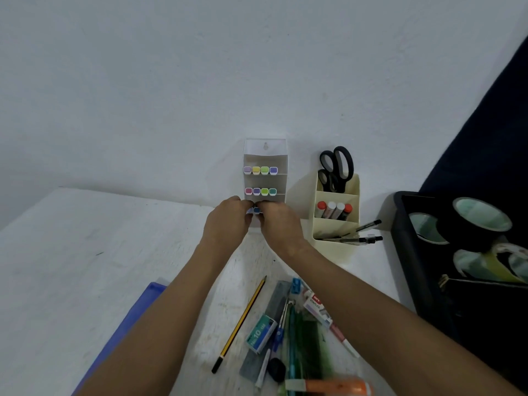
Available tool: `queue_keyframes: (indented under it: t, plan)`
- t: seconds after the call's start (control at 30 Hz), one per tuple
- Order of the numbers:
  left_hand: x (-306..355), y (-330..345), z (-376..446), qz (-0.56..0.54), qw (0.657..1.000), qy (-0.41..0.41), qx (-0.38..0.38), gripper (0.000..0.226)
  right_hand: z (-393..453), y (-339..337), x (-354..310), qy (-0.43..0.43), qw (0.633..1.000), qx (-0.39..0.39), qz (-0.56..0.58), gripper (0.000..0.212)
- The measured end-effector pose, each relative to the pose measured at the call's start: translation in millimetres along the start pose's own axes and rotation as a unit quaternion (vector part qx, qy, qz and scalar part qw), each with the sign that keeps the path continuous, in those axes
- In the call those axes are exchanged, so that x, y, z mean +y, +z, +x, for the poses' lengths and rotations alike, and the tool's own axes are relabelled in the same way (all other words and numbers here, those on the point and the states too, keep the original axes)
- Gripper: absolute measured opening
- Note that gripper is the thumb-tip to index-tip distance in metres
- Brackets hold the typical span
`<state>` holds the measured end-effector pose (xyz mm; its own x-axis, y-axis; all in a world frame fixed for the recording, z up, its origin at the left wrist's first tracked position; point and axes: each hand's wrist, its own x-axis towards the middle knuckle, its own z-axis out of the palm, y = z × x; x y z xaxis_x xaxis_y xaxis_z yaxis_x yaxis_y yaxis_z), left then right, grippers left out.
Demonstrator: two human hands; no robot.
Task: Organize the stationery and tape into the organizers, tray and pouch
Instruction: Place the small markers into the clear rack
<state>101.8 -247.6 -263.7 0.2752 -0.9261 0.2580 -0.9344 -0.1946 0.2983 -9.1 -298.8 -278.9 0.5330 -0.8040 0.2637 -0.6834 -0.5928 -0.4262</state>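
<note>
Your two hands meet at the lowest tier of the white tiered organizer [265, 155], which stands against the wall at the far edge of the surface [85, 252]. Between your fingertips you can see small markers [256, 210], one with a blue cap, sitting in that front tier. Your left hand [225, 221] and your right hand [278, 221] both have the fingers curled toward these markers and seem to pinch them, but the fingertips cover the contact, so I cannot tell surely what each one holds. The two upper tiers each carry a row of four markers with coloured caps.

Both your forearms reach forward from the bottom of the view, and your wrists are almost touching each other.

Just to the right of your right hand stands a cream organizer [337, 224] with scissors [335, 167] in the back part, glue sticks [333, 210] in the middle, and pens [357, 234] lying out of the front. Further right a black tray [405, 252] holds rolls of tape [483, 221]. Near you on the surface, under your right arm, lie a pencil [243, 324], a staples box [261, 334], a ruler [271, 307] and other small things. A blue pouch [134, 310] lies under your left arm.
</note>
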Motion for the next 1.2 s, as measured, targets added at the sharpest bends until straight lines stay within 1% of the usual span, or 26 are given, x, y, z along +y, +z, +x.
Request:
queue_keyframes:
  t: [0.1,0.17,0.23,0.3,0.33,0.37,0.47,0.53,0.6,0.67,0.77,0.83,0.9,0.97,1.07,1.2]
  plan:
    - [4,-1,-3,-0.002,1.000,0.002,-0.004,0.026,-1,-2,-1,0.001,1.000,0.004,0.004,0.023]
    - [7,-4,-6,0.001,1.000,0.005,-0.014,0.031,-1,-6,-3,0.004,1.000,-0.016,0.000,0.025]
    - [10,-8,-13,0.006,0.999,0.011,-0.034,0.044,-2,-15,-4,0.003,0.999,-0.040,0.000,0.030]
    - [14,-14,-24,0.007,0.999,0.012,-0.048,0.059,-7,-27,-6,-0.004,0.999,-0.047,0.008,0.037]
    - [15,-17,-31,0.004,0.999,0.010,-0.048,0.064,-12,-34,-7,-0.008,0.999,-0.050,0.009,0.038]
    - [16,-20,-38,-0.001,0.999,0.010,-0.042,0.063,-17,-41,-8,-0.013,0.998,-0.056,0.012,0.038]
    - [21,-29,-56,-0.013,1.000,0.012,-0.023,0.050,-38,-64,-6,-0.023,0.995,-0.090,0.034,0.035]
    - [26,-33,-68,-0.025,0.999,0.020,-0.023,0.043,-56,-81,2,-0.038,0.992,-0.114,0.040,0.031]
    - [35,-33,-81,-0.043,0.998,0.045,-0.034,0.037,-76,-98,15,-0.042,0.985,-0.163,0.026,0.027]
    - [44,-32,-91,-0.052,0.994,0.082,-0.057,0.031,-93,-110,29,-0.024,0.974,-0.224,0.004,0.026]
    - [60,-25,-100,-0.055,0.984,0.127,-0.110,0.023,-116,-119,50,0.033,0.955,-0.295,-0.029,0.024]
    - [77,-17,-107,-0.049,0.972,0.172,-0.150,0.020,-131,-121,63,0.071,0.938,-0.334,-0.060,0.026]
    - [94,-7,-116,-0.028,0.957,0.224,-0.183,0.022,-142,-120,70,0.098,0.923,-0.365,-0.076,0.029]
    - [110,2,-124,0.004,0.947,0.247,-0.205,0.025,-150,-116,74,0.115,0.921,-0.365,-0.074,0.033]
    - [127,11,-130,0.046,0.940,0.256,-0.222,0.026,-155,-112,77,0.134,0.928,-0.342,-0.065,0.035]
    - [136,19,-137,0.062,0.935,0.265,-0.230,0.024,-157,-116,77,0.146,0.928,-0.340,-0.052,0.029]
